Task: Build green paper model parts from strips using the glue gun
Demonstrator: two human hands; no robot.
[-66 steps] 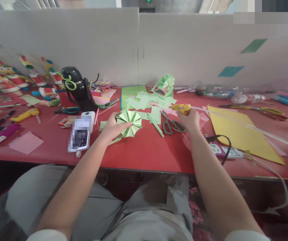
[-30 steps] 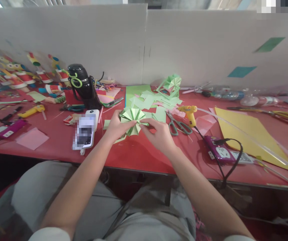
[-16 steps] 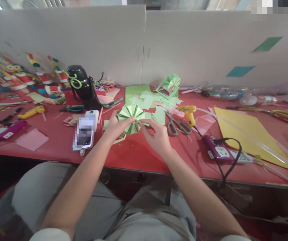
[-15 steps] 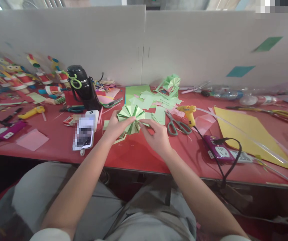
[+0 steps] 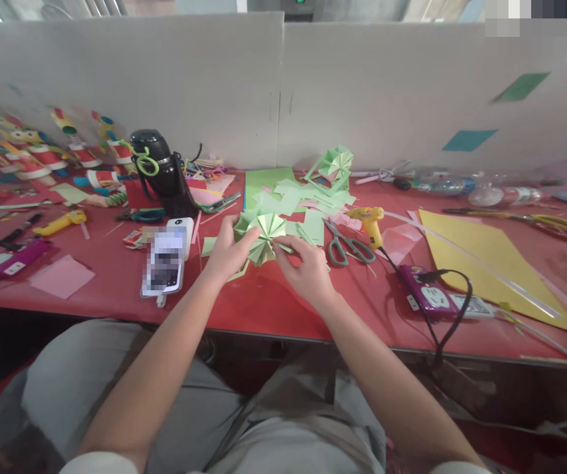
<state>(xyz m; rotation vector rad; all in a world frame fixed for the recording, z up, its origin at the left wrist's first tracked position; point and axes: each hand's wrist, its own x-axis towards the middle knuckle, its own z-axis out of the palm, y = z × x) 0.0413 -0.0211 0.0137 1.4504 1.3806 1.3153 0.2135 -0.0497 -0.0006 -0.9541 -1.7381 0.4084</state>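
Note:
Above the near middle of the red table I hold a light-green pleated paper rosette (image 5: pixel 266 230), its folds fanning out from the centre. My left hand (image 5: pixel 231 250) is closed around its left side, thumb on the front face. At the right edge, my right hand (image 5: pixel 306 263) pinches the rosette between thumb and forefinger; a narrow green strip shows by these fingertips, and I cannot tell whether it is part of the rosette. Behind lie green paper pieces (image 5: pixel 291 195) and a green paper frame (image 5: pixel 337 168) with a similar rosette on it.
Grey-handled scissors (image 5: pixel 346 247) and a yellow glue gun (image 5: pixel 369 224) lie to the right, near a purple power strip (image 5: pixel 431 293) with cables. Left of my hands are a phone (image 5: pixel 165 260) and a black bottle (image 5: pixel 162 171). A white partition (image 5: pixel 165 79) stands behind.
The rosette has turned slightly in my hands, and my left thumb has drawn back left from its centre. My right hand stays at the right edge.

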